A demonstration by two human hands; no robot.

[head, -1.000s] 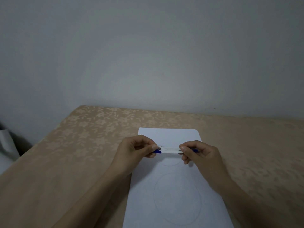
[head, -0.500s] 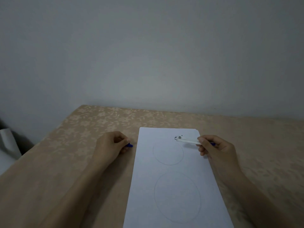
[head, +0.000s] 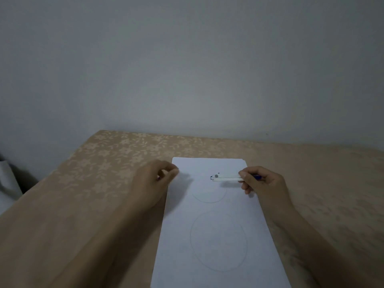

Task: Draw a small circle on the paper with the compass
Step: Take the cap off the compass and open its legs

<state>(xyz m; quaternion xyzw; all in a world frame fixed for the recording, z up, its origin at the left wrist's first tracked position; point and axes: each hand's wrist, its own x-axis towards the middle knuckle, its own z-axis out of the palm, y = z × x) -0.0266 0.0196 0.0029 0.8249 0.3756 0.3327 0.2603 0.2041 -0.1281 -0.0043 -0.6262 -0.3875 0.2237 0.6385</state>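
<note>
My right hand (head: 262, 183) pinches the compass (head: 227, 178) near its blue end, the fingers curled around it, so that the white legs lie almost level and point left from the hand, closed together, with the small metal screw and dark tips at the far end. The compass hangs just above the upper part of the paper (head: 216, 221), over the top edge of the small circle (head: 208, 194) drawn there. Across from it, my left hand (head: 154, 181) sits at the left edge of the paper, thumb and fingers pressed together in a pinch; something tiny and dark shows between them, but I cannot tell what it is. Nearer to me than both hands, a large circle (head: 218, 240) fills the lower half of the sheet. The paper lies lengthwise on the table (head: 93, 183), which is covered in a beige cloth with a pale flower pattern. Beyond the hands the table meets a plain grey wall (head: 187, 69), and far off to the left of my left hand a pale object (head: 8, 183) shows at the frame's edge.
</note>
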